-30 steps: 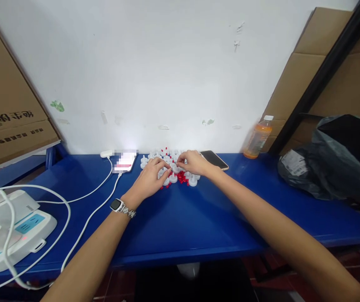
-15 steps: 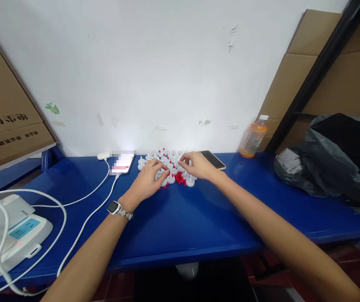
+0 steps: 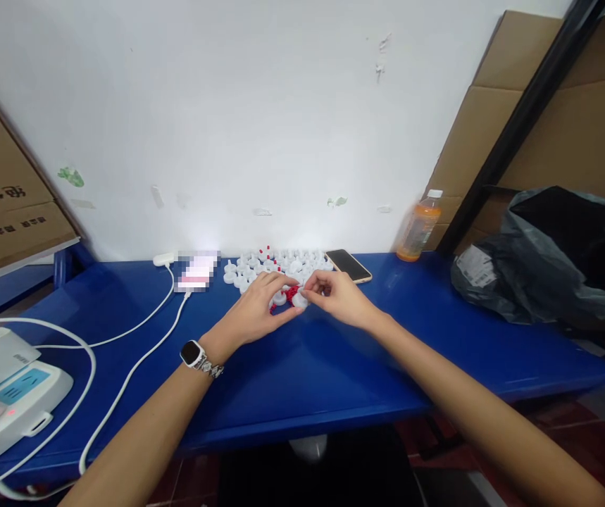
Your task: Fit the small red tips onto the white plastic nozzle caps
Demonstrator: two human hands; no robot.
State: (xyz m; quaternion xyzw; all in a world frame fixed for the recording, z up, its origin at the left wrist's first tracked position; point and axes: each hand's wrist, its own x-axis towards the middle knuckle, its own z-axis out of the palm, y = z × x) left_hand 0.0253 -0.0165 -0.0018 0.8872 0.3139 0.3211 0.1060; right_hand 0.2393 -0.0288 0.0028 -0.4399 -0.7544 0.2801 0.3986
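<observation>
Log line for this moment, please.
left hand: pinching small white plastic cap | right hand: fingertips at small red plastic pieces | blue metal table

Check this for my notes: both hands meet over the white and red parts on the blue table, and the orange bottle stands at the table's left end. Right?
Not quite. The head view shows the orange bottle toward the right end of the blue table, beside the cardboard. The left hand and right hand do meet over the white and red parts.

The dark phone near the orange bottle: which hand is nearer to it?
Right. The right hand lies just in front of the dark phone, slightly to its left; the left hand is farther left, beyond the small red pieces.
</observation>
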